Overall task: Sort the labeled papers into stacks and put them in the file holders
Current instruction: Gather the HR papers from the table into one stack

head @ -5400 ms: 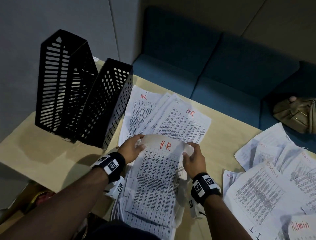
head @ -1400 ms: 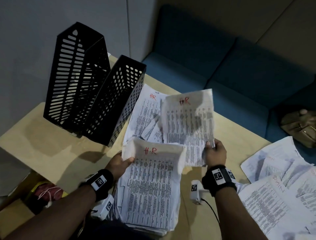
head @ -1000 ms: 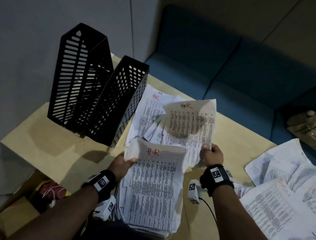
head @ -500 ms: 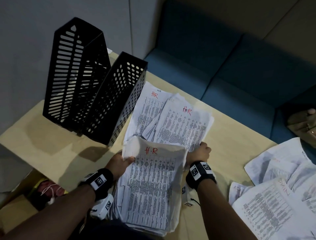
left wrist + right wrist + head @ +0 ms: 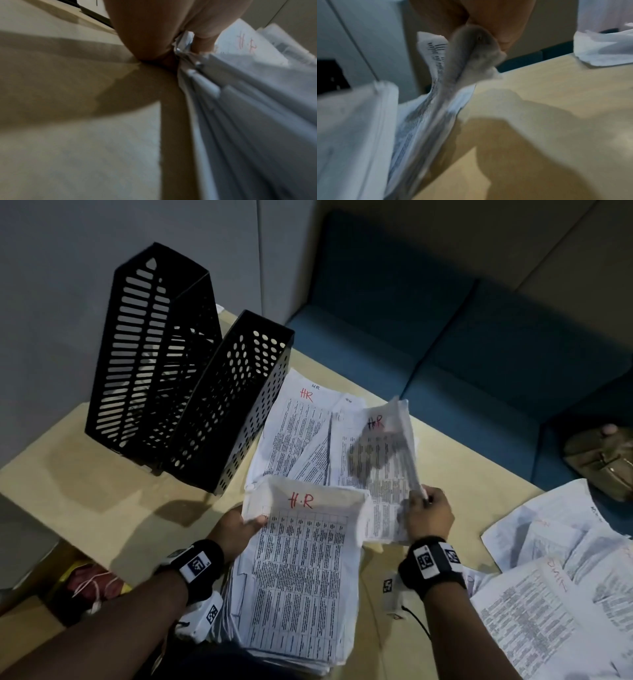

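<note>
Both bare forearms reach forward side by side, each with a black band at the wrist. The left hand lies low with its thumb hooked over the stack's edge, fingers tucked beneath. The right hand is raised a little higher, knuckles up, fingers curled and pinching a lifted sheet at its near edge

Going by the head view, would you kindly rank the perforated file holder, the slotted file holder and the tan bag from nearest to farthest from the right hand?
From the right hand:
1. Perforated file holder, up-left across the HR papers.
2. Tan bag, up-right on the blue sofa, clearly beyond the first.
3. Slotted file holder, far left, behind the perforated one.
</note>
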Tool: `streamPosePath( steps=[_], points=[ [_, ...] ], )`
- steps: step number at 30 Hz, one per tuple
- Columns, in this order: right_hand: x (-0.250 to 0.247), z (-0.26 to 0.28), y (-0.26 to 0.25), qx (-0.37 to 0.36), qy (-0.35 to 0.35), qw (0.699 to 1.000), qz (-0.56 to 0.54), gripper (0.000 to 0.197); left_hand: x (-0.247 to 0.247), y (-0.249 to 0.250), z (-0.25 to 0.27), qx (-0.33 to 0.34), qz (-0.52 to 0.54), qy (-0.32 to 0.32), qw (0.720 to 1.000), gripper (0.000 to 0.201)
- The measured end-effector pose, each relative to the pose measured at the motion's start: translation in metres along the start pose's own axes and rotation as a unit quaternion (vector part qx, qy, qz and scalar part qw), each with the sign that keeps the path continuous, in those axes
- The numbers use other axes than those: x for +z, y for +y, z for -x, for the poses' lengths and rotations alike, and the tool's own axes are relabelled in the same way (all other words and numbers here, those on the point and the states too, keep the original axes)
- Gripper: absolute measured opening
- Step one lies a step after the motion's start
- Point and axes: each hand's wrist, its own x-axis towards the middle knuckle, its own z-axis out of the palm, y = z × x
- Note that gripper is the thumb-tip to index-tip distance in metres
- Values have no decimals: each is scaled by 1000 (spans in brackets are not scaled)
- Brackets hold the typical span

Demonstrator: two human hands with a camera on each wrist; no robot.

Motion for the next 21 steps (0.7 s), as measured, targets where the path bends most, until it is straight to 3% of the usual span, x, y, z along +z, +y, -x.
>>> streamPosePath(
  steps=[5,11,14,17,21],
  points=[
    [-55,-6,-3,-47,66,981,-175,10,-1,0,3,15,25,-6,1000,25],
    [-80,1,18,-27,125,970,-205,7,1,4,13,54,23,-2,998,16],
    [-86,9,16,-30,169,956,-238,12,-1,1,10,58,13,1,998,32],
    [-91,12,8,-47,143,952,-267,17,0,-1,9,57,10,-2,998,33],
    [-80,25,-2,-77,37,974,-209,20,5,5,11,55,6,12,998,32]
  ],
)
